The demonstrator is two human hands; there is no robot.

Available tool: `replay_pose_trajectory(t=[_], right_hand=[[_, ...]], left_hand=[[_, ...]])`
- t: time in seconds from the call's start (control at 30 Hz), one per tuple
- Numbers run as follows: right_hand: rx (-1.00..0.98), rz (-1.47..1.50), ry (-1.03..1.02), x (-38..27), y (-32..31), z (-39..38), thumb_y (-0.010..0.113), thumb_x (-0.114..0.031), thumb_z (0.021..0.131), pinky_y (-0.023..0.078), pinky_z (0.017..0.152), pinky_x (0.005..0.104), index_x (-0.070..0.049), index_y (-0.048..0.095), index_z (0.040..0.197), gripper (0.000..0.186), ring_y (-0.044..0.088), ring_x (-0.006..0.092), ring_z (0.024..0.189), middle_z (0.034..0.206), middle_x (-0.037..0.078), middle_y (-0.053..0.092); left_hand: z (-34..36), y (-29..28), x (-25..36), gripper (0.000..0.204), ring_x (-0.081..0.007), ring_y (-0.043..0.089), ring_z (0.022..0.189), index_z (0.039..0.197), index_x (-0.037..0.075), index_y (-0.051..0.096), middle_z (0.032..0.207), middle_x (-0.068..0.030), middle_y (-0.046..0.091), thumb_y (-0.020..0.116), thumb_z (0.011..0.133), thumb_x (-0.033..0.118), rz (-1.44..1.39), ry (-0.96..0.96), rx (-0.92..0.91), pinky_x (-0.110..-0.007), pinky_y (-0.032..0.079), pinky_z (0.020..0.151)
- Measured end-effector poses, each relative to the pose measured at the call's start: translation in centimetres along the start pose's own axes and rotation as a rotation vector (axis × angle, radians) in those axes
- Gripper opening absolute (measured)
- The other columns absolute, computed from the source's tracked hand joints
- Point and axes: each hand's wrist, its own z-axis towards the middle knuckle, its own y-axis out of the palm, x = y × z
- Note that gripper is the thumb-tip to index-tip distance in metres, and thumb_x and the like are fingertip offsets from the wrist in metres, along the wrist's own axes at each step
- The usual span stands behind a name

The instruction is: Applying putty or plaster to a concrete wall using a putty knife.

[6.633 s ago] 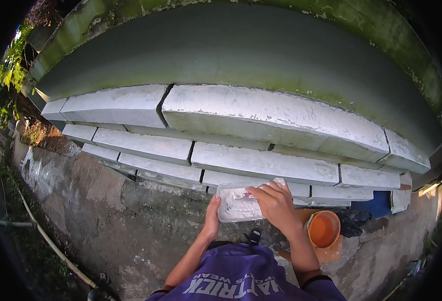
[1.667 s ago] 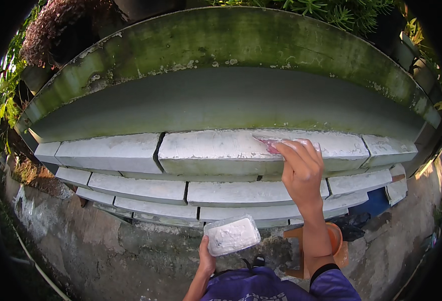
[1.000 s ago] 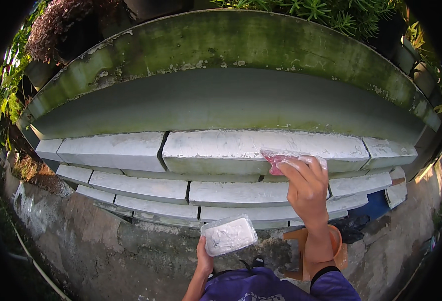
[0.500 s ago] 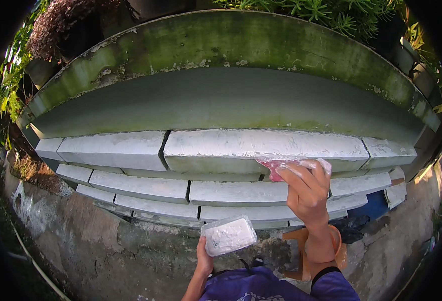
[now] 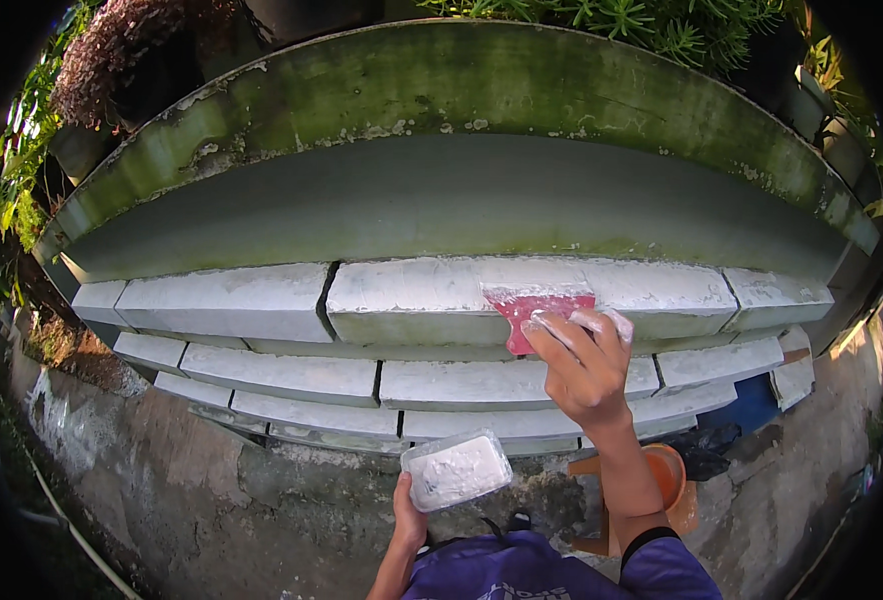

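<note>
My right hand [image 5: 586, 365] grips a pink putty scraper [image 5: 536, 315], its wide edge resting on the white-coated top of a long wall block [image 5: 411, 285]. White paste smears the scraper's edge and my fingertips. Below and to the left, my left hand [image 5: 408, 510] holds a clear plastic tub [image 5: 408, 462] by its left side. White paste [image 5: 458, 470] fills much of the tub, with a rough surface. The block's front face is greyish green beneath the white top. My left palm is mostly hidden by the tub.
Lower block courses [image 5: 476, 385] step down toward me, with dark gaps between blocks. A mossy curved wall [image 5: 441, 85] rises behind. By my right forearm stand an orange bucket [image 5: 667, 470] and an orange stool [image 5: 589, 466], near a black plastic bag [image 5: 701, 450]. Plants [image 5: 651, 25] top the wall.
My right hand has moved left and slightly up with the scraper, which now lies on the block's top rather than at its front edge. The left hand and tub stay nearly still.
</note>
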Motion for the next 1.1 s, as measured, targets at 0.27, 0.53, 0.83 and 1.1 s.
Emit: replay_pose_trajectory(t=[0.27, 0.53, 0.83, 1.1], right_hand=[[-0.032, -0.066, -0.054, -0.2, -1.2, -3.3, 0.070, -0.001, 0.068, 0.043, 0.085, 0.0382, -0.015, 0.076, 0.100, 0.036, 0.062, 0.0221, 0.091, 0.101, 0.001, 0.072], [-0.098, -0.078, -0.013, 2.9, -1.2, -3.2, 0.069, 0.001, 0.068, 0.042, 0.084, 0.0389, -0.014, 0.076, 0.097, 0.034, 0.061, 0.0221, 0.088, 0.100, 0.001, 0.072], [0.007, -0.072, 0.094, 3.8, -0.5, -1.5, 0.067, 0.004, 0.068, 0.044, 0.086, 0.0405, -0.013, 0.076, 0.101, 0.039, 0.063, 0.0256, 0.092, 0.098, 0.002, 0.072], [-0.075, 0.018, 0.092, 0.4, -2.5, -1.3, 0.068, 0.004, 0.069, 0.047, 0.079, 0.0402, -0.011, 0.076, 0.101, 0.036, 0.065, 0.0243, 0.089, 0.098, 0.004, 0.072]], left_hand=[[0.2, -0.8, -0.1, 0.065, -0.0258, 0.053, 0.133, 0.145, 0.004, 0.049, 0.142, -0.0099, 0.058, 0.039, 0.104, 0.054, 0.031, 0.011, 0.012, -0.043, 0.038, 0.113], [0.6, -0.8, -0.9, 0.066, -0.0255, 0.053, 0.133, 0.146, 0.005, 0.048, 0.142, -0.0099, 0.058, 0.039, 0.104, 0.055, 0.050, -0.026, -0.016, -0.043, 0.037, 0.113], [0.4, -0.1, -0.5, 0.065, -0.0259, 0.053, 0.133, 0.145, 0.004, 0.049, 0.142, -0.0103, 0.058, 0.039, 0.104, 0.054, 0.047, -0.034, -0.031, -0.043, 0.037, 0.114], [0.3, -1.1, -0.9, 0.063, -0.0259, 0.054, 0.132, 0.145, 0.004, 0.050, 0.142, -0.0101, 0.059, 0.038, 0.105, 0.052, 0.010, 0.033, -0.002, -0.042, 0.037, 0.114]])
